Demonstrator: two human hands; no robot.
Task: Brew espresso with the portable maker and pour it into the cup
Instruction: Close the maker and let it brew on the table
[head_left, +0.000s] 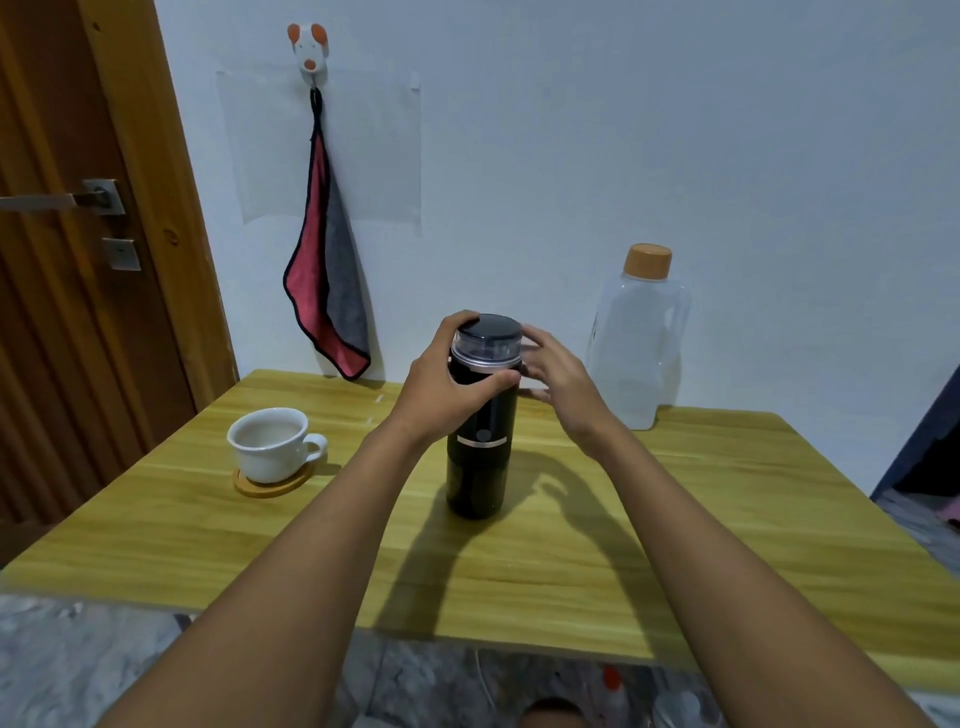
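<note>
Espresso maker (480, 457), black and cylindrical, stands upright near the middle of the wooden table (571, 571), its dark cap (488, 335) seated on a clear upper section. Both forearms reach in from the near edge. Left hand (441, 382) is clamped on the upper body, thumb laid across the front just below the clear section and fingers curled round the cap's left side. Right hand (558, 374) is at the cap's right side with fingers loosely extended and apart; contact with the cap cannot be confirmed. Left of the maker and well apart from it, a white cup (267, 441) sits on a round wooden coaster (270, 486). Farther back on the right, a clear water bottle (639, 343) with an orange lid stands by the wall. A red and grey cloth (327, 291) hangs from a wall hook (308, 49) beyond the table.
</note>
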